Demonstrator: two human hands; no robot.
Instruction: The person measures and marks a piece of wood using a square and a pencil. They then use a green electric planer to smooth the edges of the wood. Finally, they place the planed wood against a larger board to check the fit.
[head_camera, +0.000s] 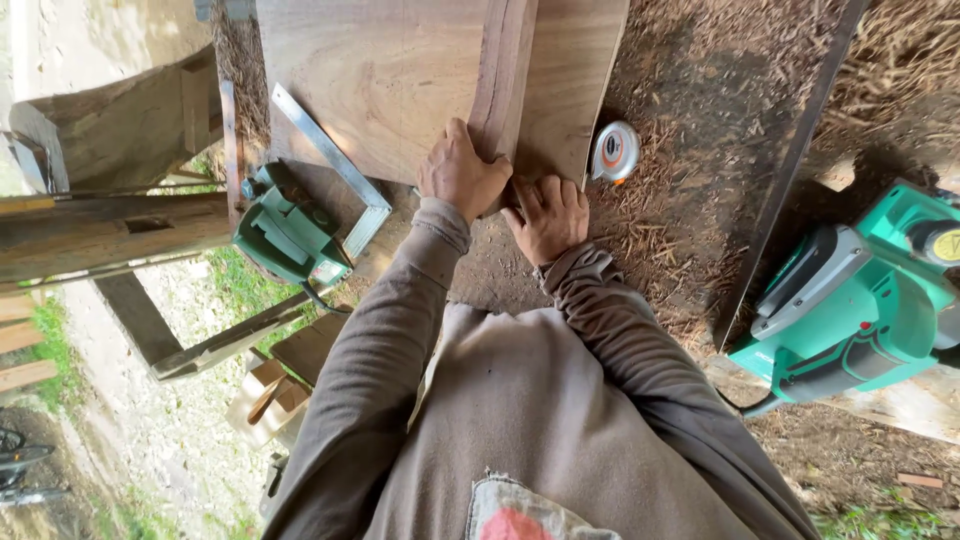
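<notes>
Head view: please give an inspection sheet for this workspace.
Surface: workbench strewn with sawdust and shavings.
Job's things: narrow wood strip lying on a wide wooden board.
Clutter: tape measure, metal square, green power tool, teal power tool.
Hands: left hand grips the strip's end; right hand presses beside it.
Cables: black cord from the teal tool.
Surroundings: grass and gravel below.

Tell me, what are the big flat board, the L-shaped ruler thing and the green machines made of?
The board under the left hand and right hand looks like bare, unpainted wood: brown with grain lines. The L-shaped square looks like metal: thin, grey and dully shiny. The green machines seem to have smooth plastic shells with dark grips, though that is hard to tell for sure.
</notes>
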